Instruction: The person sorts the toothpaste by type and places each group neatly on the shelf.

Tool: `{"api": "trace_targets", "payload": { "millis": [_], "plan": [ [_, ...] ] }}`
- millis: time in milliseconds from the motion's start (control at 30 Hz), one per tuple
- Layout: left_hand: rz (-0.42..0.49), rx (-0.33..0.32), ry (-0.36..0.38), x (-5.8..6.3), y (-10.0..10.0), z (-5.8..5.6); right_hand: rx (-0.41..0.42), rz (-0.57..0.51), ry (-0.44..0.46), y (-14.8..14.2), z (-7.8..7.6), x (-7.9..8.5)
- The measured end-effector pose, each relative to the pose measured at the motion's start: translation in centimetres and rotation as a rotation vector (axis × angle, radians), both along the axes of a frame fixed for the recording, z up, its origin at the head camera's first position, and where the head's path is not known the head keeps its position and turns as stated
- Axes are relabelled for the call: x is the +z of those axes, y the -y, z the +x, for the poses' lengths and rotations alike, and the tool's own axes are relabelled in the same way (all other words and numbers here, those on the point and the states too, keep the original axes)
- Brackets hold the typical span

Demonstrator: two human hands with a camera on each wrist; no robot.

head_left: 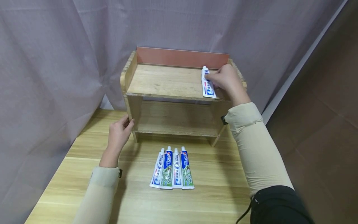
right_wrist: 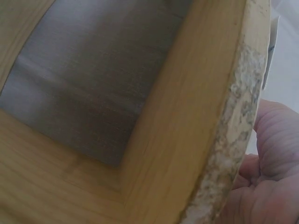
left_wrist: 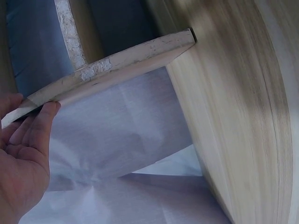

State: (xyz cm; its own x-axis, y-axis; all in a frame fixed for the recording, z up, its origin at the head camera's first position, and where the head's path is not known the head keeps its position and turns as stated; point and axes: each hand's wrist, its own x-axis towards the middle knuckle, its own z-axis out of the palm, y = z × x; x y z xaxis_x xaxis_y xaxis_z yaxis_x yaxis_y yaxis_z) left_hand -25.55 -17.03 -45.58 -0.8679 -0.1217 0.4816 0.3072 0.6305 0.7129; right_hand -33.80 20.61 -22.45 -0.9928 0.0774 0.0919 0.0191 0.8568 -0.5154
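Note:
A small two-tier wooden shelf [head_left: 167, 81] stands on the table. On its upper board, towards the right end, lies a white and blue toothpaste tube [head_left: 208, 88], cap to the back. My right hand [head_left: 227, 79] pinches this tube at its right edge; in the right wrist view the shelf's worn edge [right_wrist: 233, 112] covers part of the hand. My left hand [head_left: 118, 132] grips the shelf's left side panel [left_wrist: 135, 56] low down, thumb on one face and fingers on the other.
Several toothpaste tubes, including a blue and green one [head_left: 186, 169], lie side by side on the table [head_left: 215, 196] before the shelf. A reddish back strip [head_left: 181, 57] rises behind the upper board. Grey curtain [head_left: 173, 21] hangs behind; a brown panel [head_left: 316, 124] stands right.

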Motion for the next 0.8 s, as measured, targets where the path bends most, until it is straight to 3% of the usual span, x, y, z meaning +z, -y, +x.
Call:
{"api": "trace_targets", "payload": {
  "millis": [500,800],
  "plan": [
    [0.013,-0.005,-0.012,-0.04,-0.07,-0.29,-0.017,-0.012,0.012,-0.09,0.09,-0.09],
    [0.006,-0.002,0.001,-0.09,-0.04,-0.41,0.005,-0.078,0.007,-0.22,0.25,-0.10]
  ]
}}
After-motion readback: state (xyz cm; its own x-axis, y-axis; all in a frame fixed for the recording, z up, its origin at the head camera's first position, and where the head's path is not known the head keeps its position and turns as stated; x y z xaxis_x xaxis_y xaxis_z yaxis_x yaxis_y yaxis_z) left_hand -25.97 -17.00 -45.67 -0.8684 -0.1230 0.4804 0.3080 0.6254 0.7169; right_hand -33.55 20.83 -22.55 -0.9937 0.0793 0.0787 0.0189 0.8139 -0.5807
